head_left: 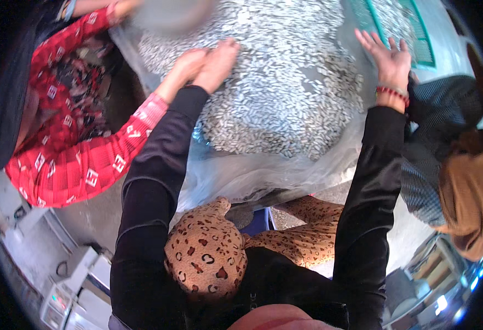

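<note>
From my end, nearest me are my wearer's patterned knees (pixel 205 247), with a blue bin (pixel 262 219) partly visible between them under the near edge of the sheet-covered table (pixel 274 177). A bare strip runs along that edge, leaving me some open room there.

Beyond it the small pale oblong pieces (pixel 274 104) lie loose over most of the table, thinning in a patch right of the middle. I'd judge the work well short of finished: this broad spread seems to be what is left.

My left hand (pixel 217 67) is over the pieces toward the left edge, its fingers bunched; I can't tell whether they grip anything. A co-worker's hand (pixel 187 67) crowds its left side, perhaps touching, so I have little room that way.

My right hand (pixel 393 61) is open, fingers spread, nothing visible in it, over the bare margin by the right edge. A green tray (pixel 425 52) at the far right corner has more pieces within, perhaps the portion already dealt with.

At the far left corner, a blurred round grey vessel (pixel 170 14) closes off that space.
</note>
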`<state>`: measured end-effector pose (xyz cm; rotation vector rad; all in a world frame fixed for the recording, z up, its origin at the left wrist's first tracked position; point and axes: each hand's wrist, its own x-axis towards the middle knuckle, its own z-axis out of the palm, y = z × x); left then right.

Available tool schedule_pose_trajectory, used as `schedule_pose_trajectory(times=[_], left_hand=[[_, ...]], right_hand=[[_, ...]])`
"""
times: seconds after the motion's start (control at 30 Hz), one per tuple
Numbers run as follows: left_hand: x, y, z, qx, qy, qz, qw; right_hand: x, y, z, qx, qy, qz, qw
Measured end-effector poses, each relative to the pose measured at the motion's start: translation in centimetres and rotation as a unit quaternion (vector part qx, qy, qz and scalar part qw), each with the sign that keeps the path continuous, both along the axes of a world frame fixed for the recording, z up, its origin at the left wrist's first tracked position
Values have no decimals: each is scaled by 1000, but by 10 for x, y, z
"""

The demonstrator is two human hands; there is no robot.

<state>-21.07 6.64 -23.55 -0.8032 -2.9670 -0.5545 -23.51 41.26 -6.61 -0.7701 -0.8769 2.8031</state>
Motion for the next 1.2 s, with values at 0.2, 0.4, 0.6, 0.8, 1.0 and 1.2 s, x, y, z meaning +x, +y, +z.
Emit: schedule_pose_trajectory(times=[0.2,0.4,0.6,0.8,1.0,1.2], left_hand=[[41,-13,-14,104,-134,-31,985],[55,-8,34,59,-44,63,995],[72,11,23,14,-76,8,997],[105,-23,15,251,-290,196,902],[115,-38,42,348,-343,210,847],[78,-18,34,175,-61,16,983]], right_hand=[[-21,-104,-148,777,108,225,578],[30,-211,-153,921,-39,158,353],[88,-205,-181,876,71,235,414],[118,-185,-138,506,-16,414,757],[145,-155,-100,224,-64,312,921],[150,-159,-92,278,-46,332,900]])
